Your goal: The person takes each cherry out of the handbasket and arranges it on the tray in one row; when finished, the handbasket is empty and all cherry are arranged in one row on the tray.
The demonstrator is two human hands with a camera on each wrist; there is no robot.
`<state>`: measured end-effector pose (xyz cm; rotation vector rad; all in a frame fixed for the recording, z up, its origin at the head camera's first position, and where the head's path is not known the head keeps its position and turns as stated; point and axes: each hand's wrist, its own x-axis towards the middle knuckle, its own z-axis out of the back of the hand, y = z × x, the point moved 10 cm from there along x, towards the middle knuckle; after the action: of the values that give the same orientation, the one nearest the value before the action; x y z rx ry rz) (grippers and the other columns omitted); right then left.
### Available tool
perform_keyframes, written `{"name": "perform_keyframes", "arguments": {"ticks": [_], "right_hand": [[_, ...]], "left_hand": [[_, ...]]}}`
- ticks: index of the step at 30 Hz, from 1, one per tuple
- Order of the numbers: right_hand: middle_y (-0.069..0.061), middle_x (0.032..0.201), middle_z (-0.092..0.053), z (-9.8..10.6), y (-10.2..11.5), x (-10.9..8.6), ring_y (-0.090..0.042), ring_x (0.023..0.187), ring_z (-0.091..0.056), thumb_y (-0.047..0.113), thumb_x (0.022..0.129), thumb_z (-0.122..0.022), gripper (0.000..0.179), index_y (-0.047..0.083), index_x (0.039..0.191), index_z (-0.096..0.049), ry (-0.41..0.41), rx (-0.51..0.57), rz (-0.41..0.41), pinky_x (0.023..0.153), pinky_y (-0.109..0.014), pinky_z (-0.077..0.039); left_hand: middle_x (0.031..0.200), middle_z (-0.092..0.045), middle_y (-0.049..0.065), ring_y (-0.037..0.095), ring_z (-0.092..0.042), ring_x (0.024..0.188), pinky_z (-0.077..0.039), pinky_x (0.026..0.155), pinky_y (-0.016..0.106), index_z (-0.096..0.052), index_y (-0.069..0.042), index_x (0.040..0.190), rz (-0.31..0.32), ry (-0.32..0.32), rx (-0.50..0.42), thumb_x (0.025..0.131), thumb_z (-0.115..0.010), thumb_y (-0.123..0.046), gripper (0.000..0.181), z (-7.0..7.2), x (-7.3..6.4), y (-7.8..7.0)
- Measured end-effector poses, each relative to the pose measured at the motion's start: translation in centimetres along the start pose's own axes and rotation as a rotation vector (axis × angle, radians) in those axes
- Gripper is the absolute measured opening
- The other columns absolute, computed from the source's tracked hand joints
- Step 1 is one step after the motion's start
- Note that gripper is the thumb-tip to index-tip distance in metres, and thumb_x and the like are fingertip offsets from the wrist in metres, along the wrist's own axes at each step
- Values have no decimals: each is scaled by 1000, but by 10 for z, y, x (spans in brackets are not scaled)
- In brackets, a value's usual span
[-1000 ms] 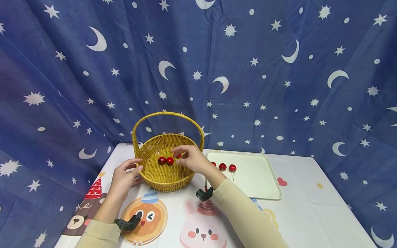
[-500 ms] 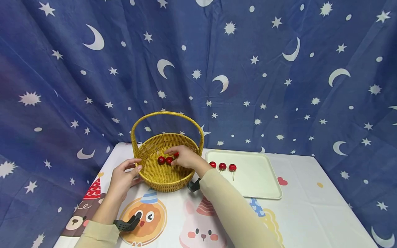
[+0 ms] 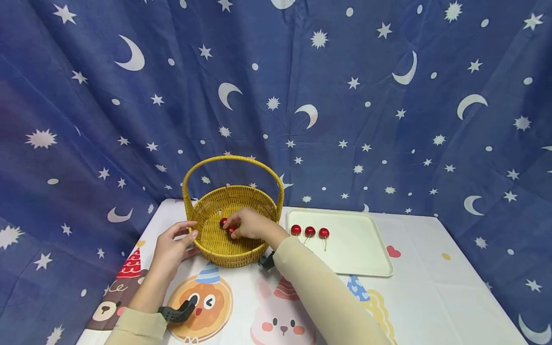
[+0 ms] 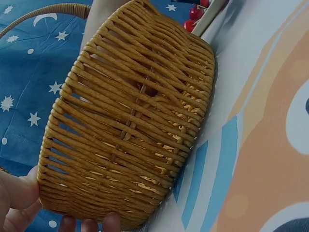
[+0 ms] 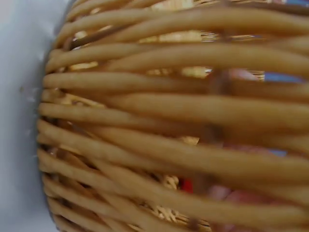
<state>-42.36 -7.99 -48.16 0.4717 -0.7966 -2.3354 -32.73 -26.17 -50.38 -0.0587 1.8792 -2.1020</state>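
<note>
Where the woven basket point(image 3: 230, 258) stands on the left part of the tabletop point(image 3: 435, 273), its arched handle point(image 3: 233, 157) is upright and its floor bears two visible fruits, a far cherry point(image 3: 223, 223) and a near cherry point(image 3: 231, 231). The right hand point(image 3: 252, 224) reaches in from the right with fingers bent; its index finger and thumb pinch the near cherry. The far cherry lies at the index fingertip; contact cannot be confirmed. Part of the basket floor is hidden by this hand, so a full count cannot be given.

The left hand point(image 3: 170, 244) is partly curled and grips the basket's left side, thumb at the rim and fingers against the outer wall.

Right of the basket, a shallow tray point(image 3: 358, 249) lies flat. Along its left half it carries a row: left cherry point(image 3: 295, 230), middle cherry point(image 3: 310, 232) and right cherry point(image 3: 324, 233), stems toward the near side. All three lie right of both hands, apart from them.
</note>
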Motion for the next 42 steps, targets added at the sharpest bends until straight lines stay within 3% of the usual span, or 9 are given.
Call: {"name": "perform_keyframes", "arguments": {"ticks": [5,13,22,31,42], "right_hand": [[5,117,-77,13,8,-10,-22,112,-68,5,89,-87,31,19,117,-84,-36,101,48,87,-23,-55],[3,110,-78,43,21,-44,-23,93,-64,7,89,-88,33,15,120,-82,-115,236,95,75,-23,-52],[-3,111,-73,68,5,-97,-13,74,-58,0,90,-83,38,13,125,-79,-139,379,65,67,-25,-51],[-13,114,-77,96,-48,-155,-17,82,-68,-3,89,-80,37,9,124,-78,-238,371,14,68,-26,-55],[-19,118,-76,119,-149,-211,-15,84,-70,-1,88,-83,41,-3,127,-74,-407,335,-188,73,-25,-61]], "left_hand": [[136,-47,12,11,-67,97,-66,82,29,-57,-8,151,7,-3,0,110,-63,-15,42,-1,-1,0],[134,-47,11,10,-67,95,-66,83,30,-57,-7,151,13,6,-9,110,-63,-15,43,-1,-1,-1],[135,-47,12,11,-67,96,-66,83,30,-58,-7,151,16,10,-5,110,-63,-16,42,-1,-1,0],[136,-47,13,12,-66,98,-66,83,30,-58,-7,151,7,6,3,110,-63,-16,43,-2,-2,-2],[136,-47,12,9,-65,95,-66,84,30,-58,-8,151,6,1,1,110,-63,-15,42,-1,-1,-1]]}}
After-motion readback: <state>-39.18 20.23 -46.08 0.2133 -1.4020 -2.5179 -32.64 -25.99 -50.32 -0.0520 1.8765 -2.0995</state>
